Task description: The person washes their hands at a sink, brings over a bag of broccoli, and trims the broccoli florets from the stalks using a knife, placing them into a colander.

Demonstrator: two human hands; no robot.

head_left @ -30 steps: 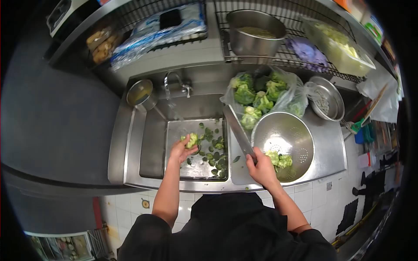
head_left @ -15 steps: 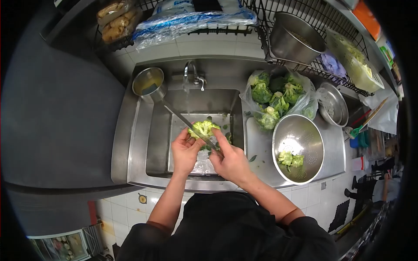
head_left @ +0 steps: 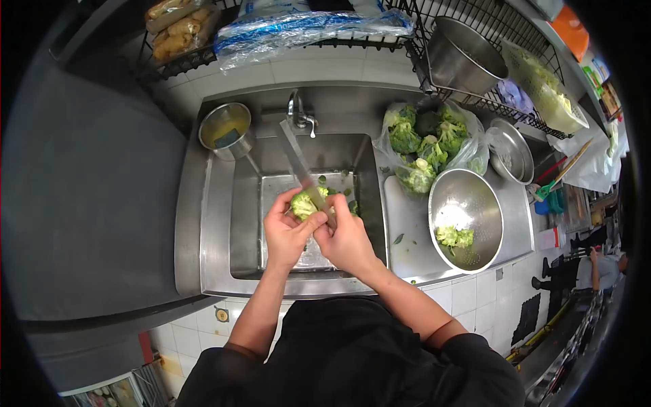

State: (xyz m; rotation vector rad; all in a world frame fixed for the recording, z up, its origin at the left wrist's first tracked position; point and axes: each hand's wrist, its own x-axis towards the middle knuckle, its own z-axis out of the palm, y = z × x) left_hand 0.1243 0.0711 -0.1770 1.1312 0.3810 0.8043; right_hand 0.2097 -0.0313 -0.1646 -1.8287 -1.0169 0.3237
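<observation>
Over the steel sink [head_left: 245, 224], my left hand [head_left: 286, 234] is closed around a piece of broccoli [head_left: 305, 204]. My right hand [head_left: 346, 237] grips a long knife [head_left: 296, 154], its handle mostly hidden by the fingers. The blade points up and away toward the faucet [head_left: 298, 112] and crosses in front of the broccoli; it is slightly blurred. Loose green leaves and scraps [head_left: 322, 180] lie on the sink floor behind and beside my hands. To the right, a perforated steel colander [head_left: 483, 216] holds some cut broccoli florets [head_left: 454, 237].
A clear plastic bag of broccoli heads [head_left: 434, 146] stands behind the colander, beside a steel bowl [head_left: 510, 152]. A white cutting board [head_left: 410, 234] lies right of the sink. A steel pot [head_left: 226, 130] sits at the back left corner. Another person [head_left: 586, 271] stands far right.
The knife has swung more upright, its tip moving right and up toward the faucet. The broccoli has turned and shifted slightly left in my left hand. The camera view has shifted a little.
</observation>
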